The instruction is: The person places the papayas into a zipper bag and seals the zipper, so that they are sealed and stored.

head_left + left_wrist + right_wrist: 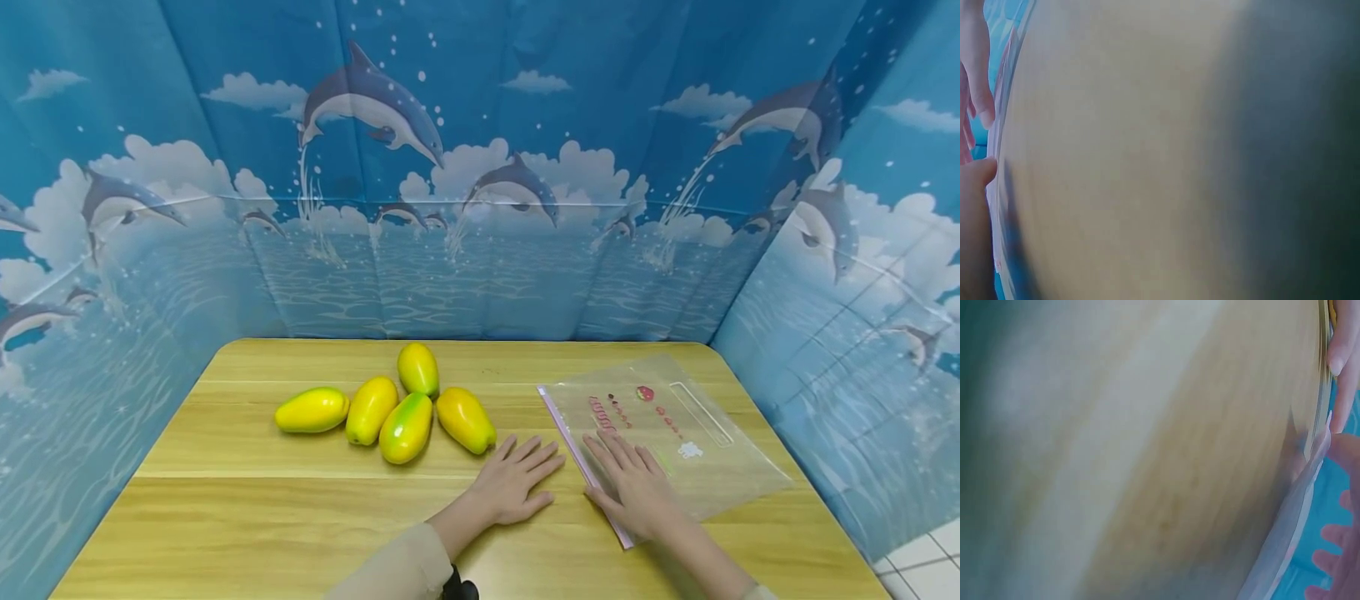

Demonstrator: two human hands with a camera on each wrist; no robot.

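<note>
In the head view my left hand (512, 483) rests palm down on the wooden table with its fingers spread, a little right of the nearest mango. My right hand (637, 490) lies flat on a clear zip bag (720, 471), near its pinkish-purple zip edge (564, 429). Red fruit prints and a white pattern mark the bag. Several yellow-green mangoes (465, 419) form a loose group left of my hands. Neither hand holds anything. The left wrist view shows mostly blurred tabletop, with fingers at its left edge; in the right wrist view, the bag's edge (1285, 531) shows beside fingers.
The light wooden table (262, 525) has rounded back corners. Behind and along both sides hangs a blue curtain (480, 275) printed with dolphins and clouds. White floor tiles (926, 554) show at the lower right.
</note>
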